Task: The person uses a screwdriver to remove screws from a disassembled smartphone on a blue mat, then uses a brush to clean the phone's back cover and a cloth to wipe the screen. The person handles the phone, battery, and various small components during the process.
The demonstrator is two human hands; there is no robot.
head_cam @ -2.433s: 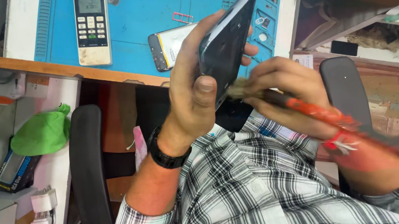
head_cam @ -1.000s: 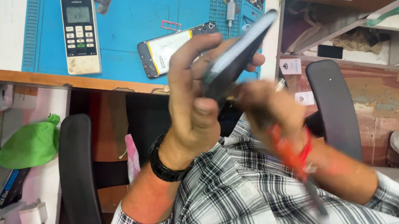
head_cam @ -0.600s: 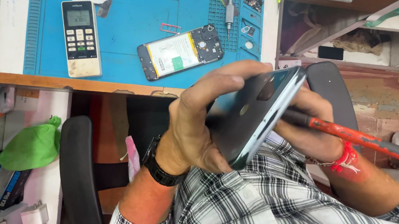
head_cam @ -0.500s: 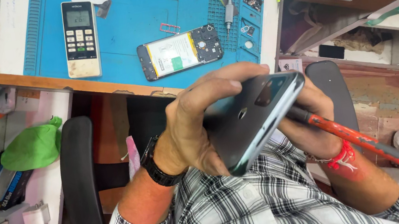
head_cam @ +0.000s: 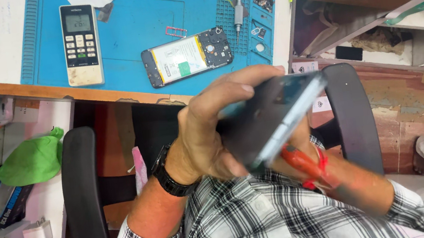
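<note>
The left hand [head_cam: 209, 136] is gripping a dark phone back cover [head_cam: 273, 118], thumb curled over its upper edge and fingers closed behind it. The cover is now lying flatter and tipping its long edge toward the camera, where half a second ago its broad inner face was turned up; it is blurred by motion, so fine detail on it cannot be read. A black wristwatch [head_cam: 166, 171] is sitting on the left wrist.

The right hand [head_cam: 306, 147] is mostly hidden under the cover. It is closed around a red-handled tool [head_cam: 303, 164], but whether the tip is touching the cover cannot be told. The tool's long shaft, which was jutting out to the right a moment ago, is now tucked beneath the cover, with only the red part showing just below it.

Judged from this, the person is turning the cover over to work at another edge or face; the two parts are not yet brought together.

Beyond the hands, on the blue mat [head_cam: 152, 21] of the bench [head_cam: 11, 90], an opened phone body [head_cam: 186, 57] is lying with battery exposed, well apart from the cover. Left of it is a white remote control [head_cam: 81, 43]; to its right a small screwdriver [head_cam: 237, 6] is resting. Far left of the left hand, a green cloth bag [head_cam: 31, 163] is sitting on a lower shelf.
</note>
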